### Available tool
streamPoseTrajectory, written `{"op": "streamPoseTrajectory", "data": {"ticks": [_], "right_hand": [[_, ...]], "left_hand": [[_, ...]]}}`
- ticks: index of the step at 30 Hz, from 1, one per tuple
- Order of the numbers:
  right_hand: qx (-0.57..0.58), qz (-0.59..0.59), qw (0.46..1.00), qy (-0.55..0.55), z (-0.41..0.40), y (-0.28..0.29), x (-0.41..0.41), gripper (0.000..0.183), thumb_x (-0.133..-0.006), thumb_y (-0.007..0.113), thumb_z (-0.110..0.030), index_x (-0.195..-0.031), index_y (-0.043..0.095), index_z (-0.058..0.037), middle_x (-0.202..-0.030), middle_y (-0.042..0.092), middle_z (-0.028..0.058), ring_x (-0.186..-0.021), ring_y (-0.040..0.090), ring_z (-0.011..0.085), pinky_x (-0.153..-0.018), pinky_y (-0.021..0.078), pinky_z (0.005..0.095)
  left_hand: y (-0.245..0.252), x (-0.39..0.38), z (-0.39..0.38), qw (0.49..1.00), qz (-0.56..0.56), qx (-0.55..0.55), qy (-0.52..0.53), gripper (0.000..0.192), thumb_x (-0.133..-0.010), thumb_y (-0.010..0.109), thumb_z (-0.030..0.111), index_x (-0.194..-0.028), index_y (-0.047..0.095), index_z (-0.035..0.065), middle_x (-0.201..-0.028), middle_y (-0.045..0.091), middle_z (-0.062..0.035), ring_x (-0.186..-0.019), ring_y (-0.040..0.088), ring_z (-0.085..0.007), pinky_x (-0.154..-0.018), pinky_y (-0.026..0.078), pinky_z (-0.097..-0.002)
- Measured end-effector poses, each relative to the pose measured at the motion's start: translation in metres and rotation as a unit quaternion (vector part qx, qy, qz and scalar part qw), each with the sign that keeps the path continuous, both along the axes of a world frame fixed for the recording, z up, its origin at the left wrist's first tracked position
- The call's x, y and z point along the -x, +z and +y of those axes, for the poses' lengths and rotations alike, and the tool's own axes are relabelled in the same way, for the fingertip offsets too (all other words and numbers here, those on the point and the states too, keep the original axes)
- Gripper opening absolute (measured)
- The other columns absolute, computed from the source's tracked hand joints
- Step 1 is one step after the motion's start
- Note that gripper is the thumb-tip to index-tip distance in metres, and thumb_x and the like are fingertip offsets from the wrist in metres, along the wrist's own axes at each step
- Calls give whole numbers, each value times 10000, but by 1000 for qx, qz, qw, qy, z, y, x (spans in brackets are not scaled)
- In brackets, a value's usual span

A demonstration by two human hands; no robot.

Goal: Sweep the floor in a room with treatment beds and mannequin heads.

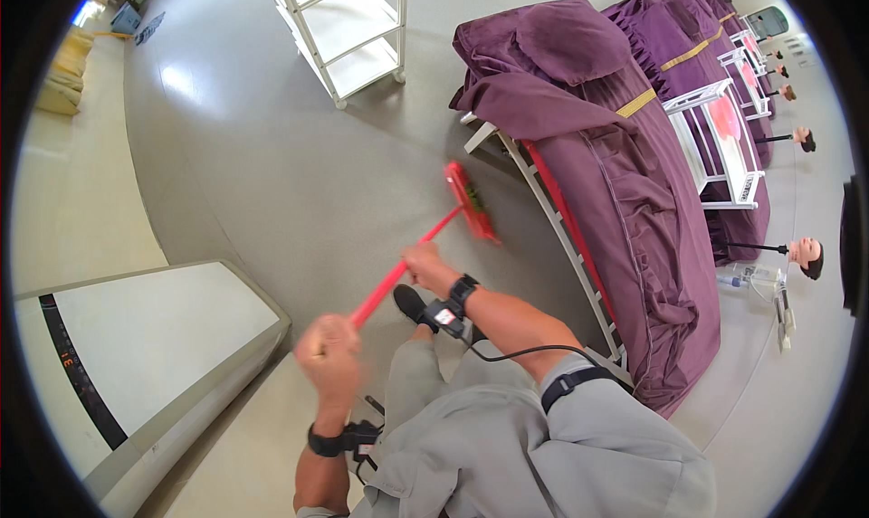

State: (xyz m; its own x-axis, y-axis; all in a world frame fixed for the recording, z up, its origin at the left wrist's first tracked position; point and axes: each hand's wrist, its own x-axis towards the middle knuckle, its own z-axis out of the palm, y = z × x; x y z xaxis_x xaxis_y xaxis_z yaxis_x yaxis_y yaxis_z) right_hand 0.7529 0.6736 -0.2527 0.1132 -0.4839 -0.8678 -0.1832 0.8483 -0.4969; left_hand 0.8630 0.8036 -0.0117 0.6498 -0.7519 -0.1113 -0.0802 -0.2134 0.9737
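A red broom slants across the middle of the view. Its red handle (380,293) runs from my fists up to the broom head (470,202), where some green shows along one side. The head is slightly blurred and lies low over the grey floor, beside the bed frame; whether it touches the floor I cannot tell. My left hand (330,355) is closed around the upper end of the handle. Further down the handle, my right hand (428,267) grips it too. Both wrists carry black straps with small devices.
To the right stands a bed (597,199) with a purple cover and white frame. A white shelf trolley (346,36) is at the top. An appliance with a lit panel (170,341) stands at left. Mannequin heads (806,257) and another trolley (730,145) are beyond the bed.
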Motion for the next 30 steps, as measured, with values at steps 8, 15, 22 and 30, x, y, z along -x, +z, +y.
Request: {"op": "streamPoseTrajectory", "data": {"ticks": [8, 15, 22, 30], "right_hand": [[-78, -213, 968, 105, 38, 71, -146, 224, -807, 579, -119, -629, 449, -78, -525, 376, 22, -397, 350, 155, -346, 297, 357], [-98, -323, 937, 88, 39, 124, -149, 249, -887, 576, -217, -708, 475, -76, -545, 402, 21, -401, 333, 121, -378, 351, 323], [107, -203, 947, 224, -24, 140, 19, 336, -928, 582, -394, -838, 569, -70, -647, 485, 3, -466, 430, 95, -402, 389, 281], [240, 94, 966, -14, -146, 100, 304, 163, -837, 551, -155, -726, 644, -80, -587, 528, 15, -454, 516, 141, -401, 479, 329]], "left_hand": [[98, -52, 13, 976, -216, 11, -2, 534, -1017, 448, 342, -591, 437, 19, -568, 465, -32, -500, 405, -112, -471, 280, -266], [150, -42, 5, 954, -294, 36, -54, 552, -1009, 460, 377, -585, 430, 25, -536, 433, -24, -489, 391, -109, -462, 247, -272], [132, -61, -23, 976, -211, 53, -32, 526, -1037, 417, 281, -571, 376, 41, -523, 405, -7, -494, 356, -83, -473, 250, -259], [99, -76, -89, 987, -156, 17, -19, 527, -1028, 439, 299, -574, 390, 36, -528, 417, -16, -502, 358, -82, -474, 273, -265]]}}
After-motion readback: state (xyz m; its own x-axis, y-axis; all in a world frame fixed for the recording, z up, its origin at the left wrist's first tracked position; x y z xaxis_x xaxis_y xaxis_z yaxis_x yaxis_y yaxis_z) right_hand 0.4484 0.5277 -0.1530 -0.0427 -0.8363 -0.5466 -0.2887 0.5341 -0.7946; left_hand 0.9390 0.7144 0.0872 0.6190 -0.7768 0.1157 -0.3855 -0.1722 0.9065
